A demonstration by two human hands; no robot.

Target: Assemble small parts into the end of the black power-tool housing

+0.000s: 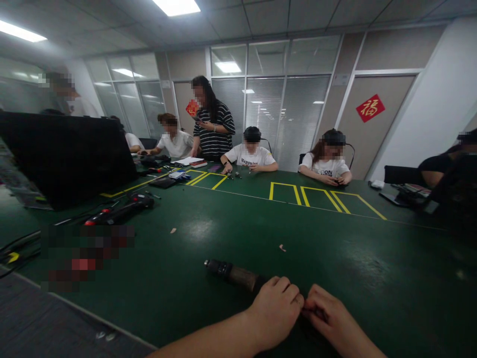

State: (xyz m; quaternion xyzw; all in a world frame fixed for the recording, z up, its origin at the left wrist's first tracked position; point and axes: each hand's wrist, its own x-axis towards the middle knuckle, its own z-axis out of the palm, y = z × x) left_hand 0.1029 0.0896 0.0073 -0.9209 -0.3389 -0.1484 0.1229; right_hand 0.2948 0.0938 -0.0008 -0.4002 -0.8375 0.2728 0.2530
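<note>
A cylindrical electric screwdriver [242, 277] points away to the left over the green table, with a silver tip, a black collar and a brownish middle. My left hand [275, 311] is wrapped round its rear part, which the fingers mostly hide. Close beside it, almost touching, my right hand [328, 314] is closed in a pinch at the tool's back end. Something dark shows between its fingers, but I cannot make out what it is.
On the left lie another black-and-red power tool [119, 211], cables [22, 243] and a large black monitor [67, 159]. Two small scraps, one being a pale scrap [173, 230], lie ahead. Yellow tape [303, 196] marks the table's far half, where several people sit or stand.
</note>
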